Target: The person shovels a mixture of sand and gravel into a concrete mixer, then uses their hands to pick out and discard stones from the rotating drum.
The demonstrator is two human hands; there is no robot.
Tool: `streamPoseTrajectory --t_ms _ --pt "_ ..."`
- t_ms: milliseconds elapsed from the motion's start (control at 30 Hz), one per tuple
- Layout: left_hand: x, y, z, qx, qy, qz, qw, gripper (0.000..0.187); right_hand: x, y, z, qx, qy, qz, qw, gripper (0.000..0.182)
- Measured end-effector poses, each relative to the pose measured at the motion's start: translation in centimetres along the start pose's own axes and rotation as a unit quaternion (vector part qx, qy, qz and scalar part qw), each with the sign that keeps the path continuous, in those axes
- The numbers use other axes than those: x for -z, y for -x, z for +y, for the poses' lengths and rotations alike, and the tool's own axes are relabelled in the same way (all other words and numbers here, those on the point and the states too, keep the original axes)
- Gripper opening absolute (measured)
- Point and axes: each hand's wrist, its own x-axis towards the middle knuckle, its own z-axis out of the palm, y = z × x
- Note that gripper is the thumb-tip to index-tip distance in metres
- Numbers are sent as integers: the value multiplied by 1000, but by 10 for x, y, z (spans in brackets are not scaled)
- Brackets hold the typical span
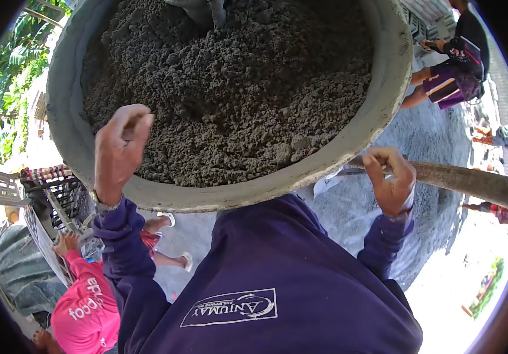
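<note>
A large round mixing drum [230, 199] with a cement-caked rim fills the top of the view. Inside it lies a grey-brown, crumbly cement mix [230, 112], and a coated mixer blade [198, 10] stands at its far side. My left hand [119, 150] is raised over the rim at the left, its fingers loosely curled and holding nothing. At the right, my right hand [392, 180] hovers beside the rim, bent fingers near the thumb, with nothing visible between them. It overlaps a thick pipe [463, 182] running off to the right.
A person in a pink shirt [85, 307] reaches toward a plastic crate [6, 187] at lower left. Another person in dark clothes [469, 56] stands at upper right. Grey sand or gravel [437, 141] lies behind the pipe. Leaves [15, 94] grow at far left.
</note>
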Motion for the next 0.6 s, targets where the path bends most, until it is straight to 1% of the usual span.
streamPoseTrajectory --t_ms 33,67,100,133,200,267,300,367,400,433,467,533,600 --pt "-6 -10 0 -29 -16 -115 993 23 -12 -16 -7 39 -1 19 999 15" --pt "-13 -19 0 -52 -42 -178 982 24 -24 -33 -13 78 -4 37 996 12" --pt "-20 -27 -1 -75 -68 -245 964 25 -35 -51 -19 71 -11 -20 997 16" --pt "-29 -33 -5 -73 -64 -251 963 25 -45 -71 -22 62 -18 -77 995 20" --pt "-53 -41 -18 -176 -121 -318 924 27 -67 -107 -15 76 135 -199 968 28" --pt "-82 -47 -27 -231 -130 -370 890 29 -99 -143 -5 113 125 -226 959 32" --pt "-99 -48 -28 -249 -133 -390 876 29 -118 -157 4 110 127 -228 959 32" --pt "-134 -45 -29 -278 -120 -426 852 31 -149 -177 19 76 173 -161 969 31" --pt "-154 -41 -28 -289 -105 -442 843 34 -151 -178 18 77 174 -162 968 31" --pt "-177 -37 -24 -286 -116 -452 837 39 -152 -179 18 49 213 -176 960 31" --pt "-202 -31 -20 -285 -126 -465 828 45 -152 -177 21 18 251 -191 949 31" --pt "-243 -18 -16 -354 -85 -443 819 67 -150 -177 42 2 271 -199 942 31" --pt "-285 -8 -10 -395 -94 -409 817 84 -143 -184 54 -24 309 -205 928 32"
